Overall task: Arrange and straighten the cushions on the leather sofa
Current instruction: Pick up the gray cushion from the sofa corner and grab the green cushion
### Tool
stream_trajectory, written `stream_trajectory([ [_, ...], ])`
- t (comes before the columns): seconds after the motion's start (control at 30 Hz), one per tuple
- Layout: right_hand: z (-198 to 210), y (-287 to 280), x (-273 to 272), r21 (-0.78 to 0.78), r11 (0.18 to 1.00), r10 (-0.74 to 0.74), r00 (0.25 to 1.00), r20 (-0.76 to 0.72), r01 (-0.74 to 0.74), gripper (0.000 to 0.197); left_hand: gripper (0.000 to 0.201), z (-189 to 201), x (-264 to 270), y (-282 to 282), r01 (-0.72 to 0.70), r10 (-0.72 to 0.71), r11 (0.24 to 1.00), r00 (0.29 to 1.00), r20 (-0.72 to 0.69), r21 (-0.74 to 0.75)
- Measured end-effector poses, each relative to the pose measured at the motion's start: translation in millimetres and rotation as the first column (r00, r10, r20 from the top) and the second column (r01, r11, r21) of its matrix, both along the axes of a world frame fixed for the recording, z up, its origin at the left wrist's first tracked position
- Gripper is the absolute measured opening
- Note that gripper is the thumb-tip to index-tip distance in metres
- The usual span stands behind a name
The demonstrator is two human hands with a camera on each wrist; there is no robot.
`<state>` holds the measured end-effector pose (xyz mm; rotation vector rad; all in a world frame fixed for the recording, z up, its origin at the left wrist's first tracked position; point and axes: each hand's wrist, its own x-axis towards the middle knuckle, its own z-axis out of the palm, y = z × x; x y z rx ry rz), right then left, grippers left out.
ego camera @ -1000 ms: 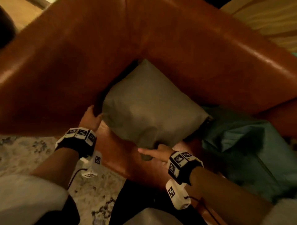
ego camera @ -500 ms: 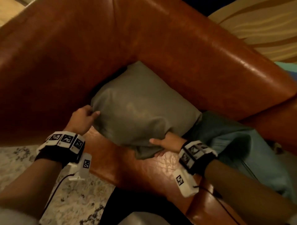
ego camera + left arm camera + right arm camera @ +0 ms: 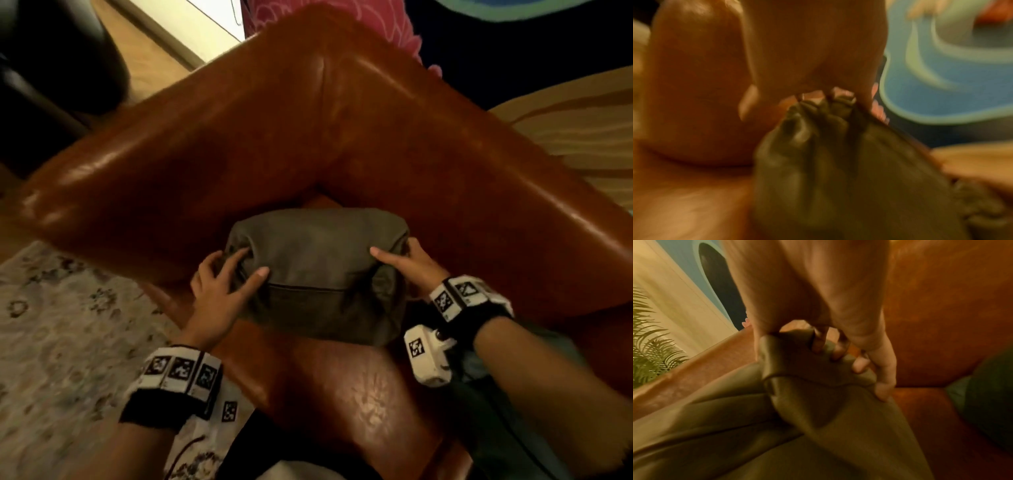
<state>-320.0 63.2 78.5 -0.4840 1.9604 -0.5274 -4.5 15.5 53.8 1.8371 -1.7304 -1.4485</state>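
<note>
An olive-grey cushion (image 3: 318, 270) stands in the corner of the brown leather sofa (image 3: 342, 137), its seam facing me. My left hand (image 3: 226, 284) grips its left end, fingers dug into bunched fabric (image 3: 818, 113), thumb across the front. My right hand (image 3: 407, 263) grips the right end; in the right wrist view its fingers (image 3: 879, 369) curl round a fold of the cushion (image 3: 797, 386). The cushion's base rests on the seat (image 3: 342, 370).
A teal cushion (image 3: 986, 399) lies on the seat to the right, partly under my right arm. A patterned rug (image 3: 61, 329) covers the floor on the left. A dark chair (image 3: 51, 51) stands behind the sofa's arm. A colourful wall picture (image 3: 951, 65) hangs beyond.
The cushion lay flat against the corner; both hands have taken its ends and stood it up, more compact. The right hand moved from the bottom edge to the right end. My view rose.
</note>
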Motion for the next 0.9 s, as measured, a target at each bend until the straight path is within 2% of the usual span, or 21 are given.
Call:
stream_trajectory([
  [0.03,-7.8,9.3,4.5,0.021,1.000,-0.003,1.000,-0.030,0.003,0.110,0.043,-1.3,1.7,5.2,-0.018,0.021,0.998,0.998,-0.058,0.052],
  [0.1,-14.1,25.1,12.2,0.027,1.000,0.009,0.999,-0.048,-0.008,0.108,0.030,-5.1,7.4,8.9,-0.093,0.112,0.990,0.975,-0.190,0.111],
  [0.17,-12.9,34.5,15.6,-0.055,0.998,-0.008,1.000,0.002,0.008,0.086,0.021,-8.3,14.6,10.9,-0.092,0.089,0.996,0.985,-0.151,-0.017],
  [0.23,-1.0,32.0,13.3,-0.153,0.988,-0.020,0.999,0.040,0.026,0.054,0.026,-7.6,17.9,13.6,-0.099,0.085,0.978,0.993,-0.086,-0.184],
  [0.3,21.4,8.6,6.0,-0.274,0.962,-0.004,1.000,0.024,0.011,0.046,0.037,3.9,17.6,14.7,-0.172,0.161,0.946,0.985,-0.063,-0.274],
  [0.37,52.4,-34.1,2.8,-0.430,0.903,-0.004,1.000,-0.001,0.003,0.043,0.039,15.3,20.2,13.3,-0.301,0.283,0.898,0.954,-0.103,-0.322],
  [0.43,81.6,-82.7,5.1,-0.550,0.835,0.014,1.000,0.019,-0.002,0.045,0.037,30.2,19.8,14.6,-0.409,0.355,0.863,0.909,-0.219,-0.297],
  [0.47,88.1,-102.9,7.3,-0.569,0.822,0.020,0.997,0.076,0.027,0.051,0.047,36.7,18.1,17.2,-0.427,0.361,0.872,0.891,-0.275,-0.241],
  [0.53,85.2,-127.5,15.7,-0.505,0.863,0.053,0.993,0.103,0.007,0.070,0.075,37.6,12.7,24.1,-0.404,0.352,0.904,0.891,-0.288,-0.144],
  [0.63,45.9,-119.3,32.7,-0.222,0.969,0.102,0.994,-0.034,-0.107,0.094,0.099,14.3,11.6,23.4,-0.351,0.340,0.935,0.929,-0.147,-0.052],
  [0.67,28.3,-109.7,37.6,-0.136,0.985,0.104,0.994,-0.023,-0.106,0.100,0.106,3.4,15.9,19.2,-0.355,0.349,0.935,0.930,-0.115,-0.028],
  [0.73,2.1,-88.6,51.7,-0.034,0.998,0.061,0.994,0.095,-0.058,0.095,0.116,-16.4,27.4,9.7,-0.371,0.370,0.929,0.927,-0.068,0.006],
  [0.77,-8.0,-81.7,58.0,-0.009,1.000,-0.001,0.982,0.186,0.003,0.088,0.121,-23.0,32.7,6.2,-0.372,0.373,0.928,0.925,-0.071,0.027],
  [0.83,-17.0,-74.2,70.2,-0.044,0.988,-0.125,0.939,0.321,0.147,0.085,0.129,-30.0,38.7,1.0,-0.398,0.410,0.912,0.887,-0.211,0.101],
  [0.9,-18.8,-78.0,77.5,-0.144,0.958,-0.200,0.939,0.281,0.248,0.098,0.117,-31.0,38.5,-2.7,-0.439,0.472,0.881,0.818,-0.328,0.175],
])
